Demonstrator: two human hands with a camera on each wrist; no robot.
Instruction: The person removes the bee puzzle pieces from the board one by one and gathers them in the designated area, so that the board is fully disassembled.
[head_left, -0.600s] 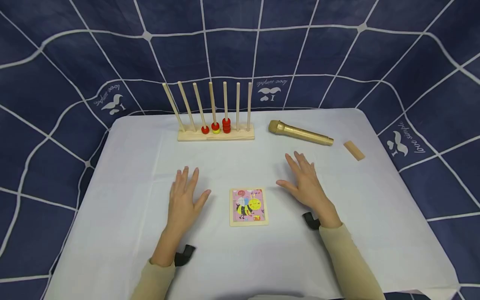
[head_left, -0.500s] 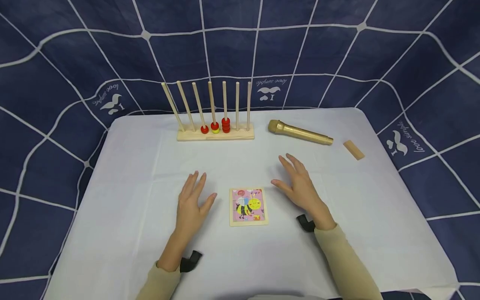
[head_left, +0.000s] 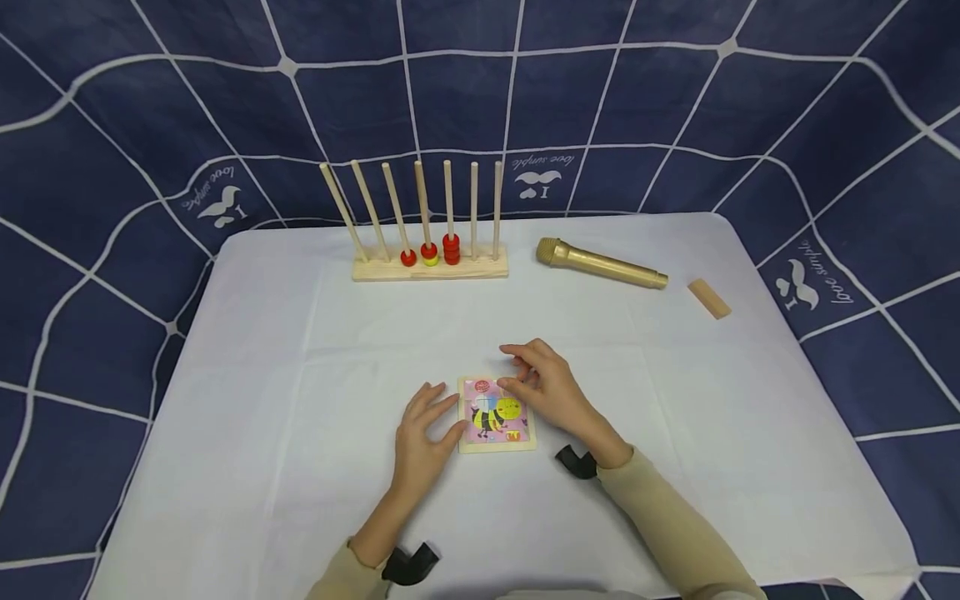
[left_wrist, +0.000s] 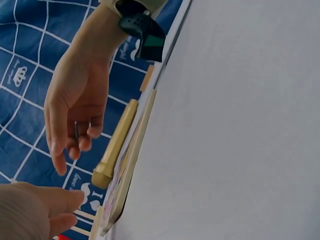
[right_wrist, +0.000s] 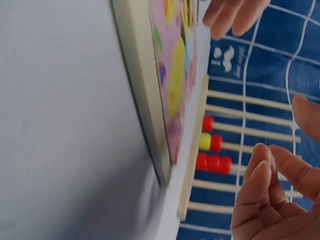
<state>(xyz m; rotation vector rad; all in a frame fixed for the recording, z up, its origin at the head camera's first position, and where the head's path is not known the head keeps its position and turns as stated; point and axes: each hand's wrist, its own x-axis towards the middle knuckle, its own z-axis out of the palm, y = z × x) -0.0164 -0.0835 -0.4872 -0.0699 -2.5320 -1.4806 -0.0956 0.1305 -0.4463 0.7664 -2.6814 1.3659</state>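
Observation:
A small square bee puzzle (head_left: 498, 425) in a pale wooden frame lies flat on the white table. My left hand (head_left: 422, 446) is at its left edge, fingers spread and relaxed, with the thumb tip overlapping the frame in the head view. Over the upper right corner hovers my right hand (head_left: 553, 390), its fingers loosely bent and the thumb apart from them. Nothing shows between the right fingertips (right_wrist: 260, 170) in the right wrist view. From the left wrist view, the right hand (left_wrist: 80, 95) is raised above the puzzle's frame (left_wrist: 137, 150).
At the back stands a wooden peg rack (head_left: 431, 271) with several upright rods and red and yellow beads. A gold microphone (head_left: 603, 265) and a small wooden block (head_left: 708, 298) lie to its right. Dark blue gridded cloth (head_left: 465, 100) surrounds the table (head_left: 247, 400).
Both hands have moved inward to the puzzle, the left one from the left and the right one from the right. The right fingers have bent more. The puzzle has stayed put.

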